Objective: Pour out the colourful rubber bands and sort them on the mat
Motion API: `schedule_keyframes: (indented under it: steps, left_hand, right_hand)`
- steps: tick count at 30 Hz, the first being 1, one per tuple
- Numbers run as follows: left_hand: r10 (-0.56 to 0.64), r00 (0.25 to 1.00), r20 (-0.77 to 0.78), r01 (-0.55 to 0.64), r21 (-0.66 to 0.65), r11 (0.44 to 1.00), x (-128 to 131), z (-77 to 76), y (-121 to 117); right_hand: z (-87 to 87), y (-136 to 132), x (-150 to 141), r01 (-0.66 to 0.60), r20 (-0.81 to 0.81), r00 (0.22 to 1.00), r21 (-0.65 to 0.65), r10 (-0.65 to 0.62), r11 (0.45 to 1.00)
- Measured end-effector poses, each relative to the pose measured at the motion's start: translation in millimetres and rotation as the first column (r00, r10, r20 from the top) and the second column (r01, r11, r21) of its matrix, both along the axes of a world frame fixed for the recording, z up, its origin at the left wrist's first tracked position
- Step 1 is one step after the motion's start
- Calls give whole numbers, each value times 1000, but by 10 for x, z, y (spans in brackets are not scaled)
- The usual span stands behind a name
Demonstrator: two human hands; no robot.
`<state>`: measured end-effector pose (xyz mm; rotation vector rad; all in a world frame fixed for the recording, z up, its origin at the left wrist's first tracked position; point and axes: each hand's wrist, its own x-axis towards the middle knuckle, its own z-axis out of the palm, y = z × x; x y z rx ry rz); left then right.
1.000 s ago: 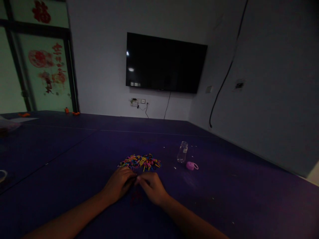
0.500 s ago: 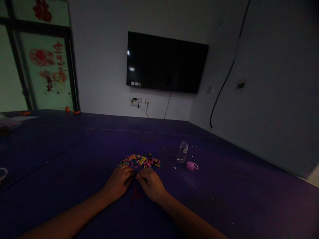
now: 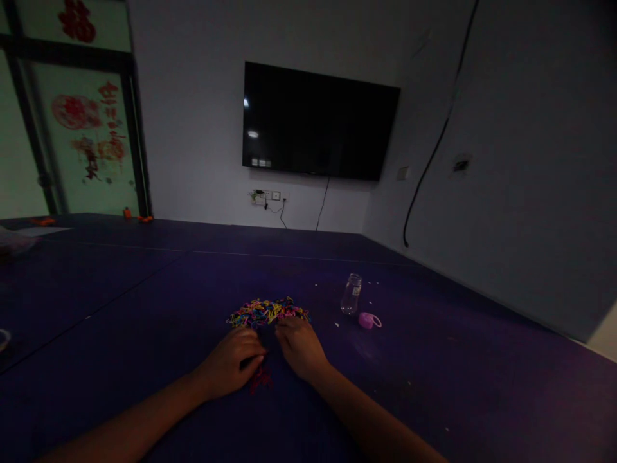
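Observation:
A heap of small looped pieces (image 3: 255, 312), like paper clips in yellow, pink, blue and other colours, lies on the purple surface beyond my hands. My left hand (image 3: 231, 361) is closed, thumb and fingertips together, just short of the heap; anything between them is too small and dark to make out. Beside its thumb lies a small group of dark red pieces (image 3: 261, 381) of similar look. My right hand (image 3: 303, 348) reaches the heap's near right edge with its fingers curled down. Its fingertips are partly hidden, so what they pinch cannot be seen.
A clear bottle (image 3: 351, 296) stands uncapped to the right, next to a pink lid (image 3: 367, 320) with a loop. White scraps dot the purple surface (image 3: 434, 360). A plastic bag (image 3: 14, 241) lies at the far left. A television (image 3: 321, 122) hangs on the wall.
My hands were close together, fingertips nearly meeting. Now the right hand has moved forward to the heap, and the left has drawn slightly back toward the red pieces, which show more plainly.

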<state>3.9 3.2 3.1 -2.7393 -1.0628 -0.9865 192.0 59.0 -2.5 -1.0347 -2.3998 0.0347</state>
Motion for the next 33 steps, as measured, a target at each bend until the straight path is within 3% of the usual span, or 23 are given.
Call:
schedule_keyframes:
  steps: [8, 14, 23, 30, 33]
  left_hand:
    - [-106, 988, 116, 103, 34, 994, 11, -3, -67]
    - [15, 997, 78, -18, 34, 999, 37, -26, -47]
    - [-67, 996, 59, 64, 59, 996, 41, -16, -80]
    - [181, 983, -8, -181, 18, 983, -11, -52, 43]
    - [219, 970, -108, -225, -52, 973, -31, -82, 97]
  right_hand:
    - [38, 183, 183, 151, -102, 984, 10, -149, 989]
    - [-39, 329, 312, 265, -123, 958, 20, -261, 964]
    - [-13, 215, 202, 92, -9, 996, 31, -91, 995]
    - [22, 76, 82, -178, 96, 981, 65, 171, 982]
    - [24, 64, 76, -187, 114, 977, 46, 181, 981]
